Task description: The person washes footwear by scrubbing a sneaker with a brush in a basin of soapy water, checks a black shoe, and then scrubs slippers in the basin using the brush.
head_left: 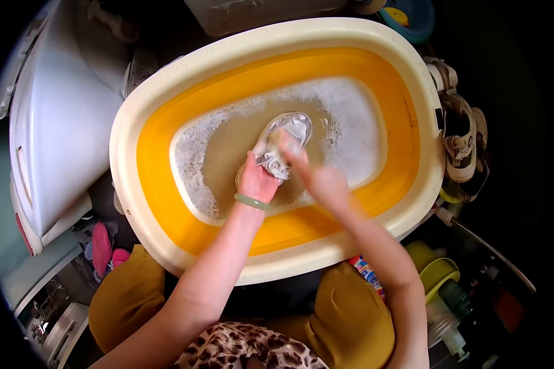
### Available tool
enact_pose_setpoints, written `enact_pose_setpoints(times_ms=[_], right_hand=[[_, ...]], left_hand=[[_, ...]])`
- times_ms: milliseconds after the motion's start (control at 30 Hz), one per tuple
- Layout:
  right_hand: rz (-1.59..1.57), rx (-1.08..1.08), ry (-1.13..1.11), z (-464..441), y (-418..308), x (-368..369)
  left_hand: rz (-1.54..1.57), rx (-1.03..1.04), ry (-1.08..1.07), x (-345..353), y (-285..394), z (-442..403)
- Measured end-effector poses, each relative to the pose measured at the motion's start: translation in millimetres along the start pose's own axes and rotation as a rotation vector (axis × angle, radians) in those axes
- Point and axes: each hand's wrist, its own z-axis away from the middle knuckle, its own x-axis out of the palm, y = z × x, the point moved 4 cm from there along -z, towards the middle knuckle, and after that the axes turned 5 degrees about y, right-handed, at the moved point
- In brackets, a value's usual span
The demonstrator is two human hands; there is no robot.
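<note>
One pale, wet shoe [297,127] sits near the middle of the frame, above murky water [228,141] in a large oval tub [157,141] with a cream rim and an orange-yellow wall. The person's left hand [258,181], a pale green bangle [251,202] at its wrist, is clamped on the shoe's lower part, beside a bunch of whitish laces [274,166]. The shoe's rounded end points to the upper right. From the right, the right hand [326,184] reaches across to the shoe's upper side, blurred by motion; whether its fingers are together or apart, or closed on anything, cannot be told. White foam [357,117] spreads thickly over the water to the right and rings it to the left. Several shoes [460,138] stand against the tub's outer side at the right of the frame, while a white fixture [61,135] fills the upper left. A teal basin [417,24] holding something yellow sits at the upper right. Pink footwear [101,249] lies at the lower left, and green bowls [440,277] are grouped with a pump bottle [454,341] at the lower right. Mustard trousers [351,307] and leopard-print fabric [246,344] show at the bottom.
</note>
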Motion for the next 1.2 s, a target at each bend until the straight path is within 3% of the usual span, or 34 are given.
enact_pose_setpoints(times_ms=[100, 167, 300, 367, 500, 567, 700, 767, 867, 933, 1133, 1200], right_hand=[[-0.008, -0.020, 0.214, -35, 16, -16], [-0.383, -0.045, 0.367, -18, 20, -25], [-0.387, -0.060, 0.240, 43, -7, -32], [-0.171, 0.035, -0.133, 37, -16, -10], [-0.030, 0.099, -0.054, -38, -3, 0], [-0.313, -0.070, 0.292, -44, 11, -1], [-0.590, -0.021, 0.312, 23, 2, -33], [-0.253, -0.028, -0.012, 48, -11, -30], [-0.126, -0.007, -0.062, 7, -19, -17], [-0.144, -0.065, 0.011, -15, -24, -13], [-0.261, 0.078, 0.160, -23, 14, -4], [-0.289, 0.154, 0.346, -36, 32, -12]], left_hand=[[0.072, -0.055, -0.021, 7, 1, -6], [0.121, -0.075, -0.040, 8, 3, -5], [0.033, -0.082, 0.140, -5, 2, 3], [0.058, -0.093, 0.130, -13, -5, -9], [0.043, -0.083, 0.014, -8, -6, -8], [0.046, -0.086, -0.006, 0, -3, -8], [0.115, -0.123, -0.057, -2, 4, 0], [0.076, -0.096, 0.000, -19, -5, -9], [0.037, -0.017, 0.078, -22, -4, -20], [0.014, -0.005, -0.123, -21, 7, -30], [-0.039, 0.030, 0.002, -18, 5, -43], [0.013, 0.021, 0.015, 0, 3, -26]])
